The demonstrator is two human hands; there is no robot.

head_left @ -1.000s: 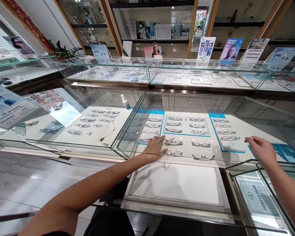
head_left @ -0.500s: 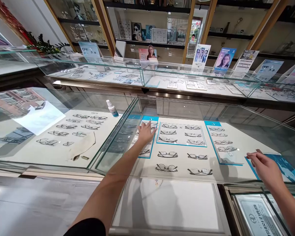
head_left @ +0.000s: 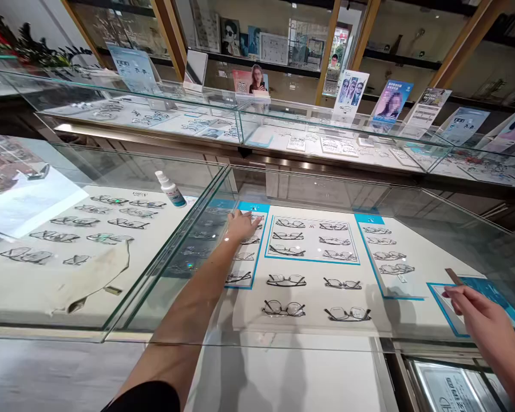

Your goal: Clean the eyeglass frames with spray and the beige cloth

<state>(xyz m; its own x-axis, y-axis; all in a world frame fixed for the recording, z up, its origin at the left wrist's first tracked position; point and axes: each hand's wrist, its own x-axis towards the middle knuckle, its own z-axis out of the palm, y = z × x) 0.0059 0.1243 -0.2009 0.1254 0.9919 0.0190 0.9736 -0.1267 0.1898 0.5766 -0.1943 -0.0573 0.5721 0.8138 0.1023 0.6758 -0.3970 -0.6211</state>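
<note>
My left hand (head_left: 242, 225) reaches into the glass display case over the upper end of a blue-bordered card (head_left: 253, 274) with a column of eyeglasses. Its fingers are stretched and apart, close to the topmost pair of eyeglasses (head_left: 257, 217); whether they touch it I cannot tell. At the right, my right hand (head_left: 483, 317) is closed with the fingertips pinched, above a blue-and-white card (head_left: 493, 289). A thin brown strip (head_left: 452, 276) shows just beyond its fingers. Beside the left hand lies a framed card (head_left: 312, 243) bearing rows of eyeglasses.
Eyeglasses (head_left: 285, 309) lie in front, and another blue-edged card (head_left: 375, 269) stands to the right. On the left case are a white spray bottle (head_left: 170, 189) and a pale cloth (head_left: 94, 274). Glass case edges (head_left: 167, 252) run between. Behind stand more cases and advertising cards (head_left: 351, 94).
The view has shifted, so the left case and spray bottle appear further left. My left hand stays by the upper eyeglasses; my right hand appears slightly lower and further right, still pinched.
</note>
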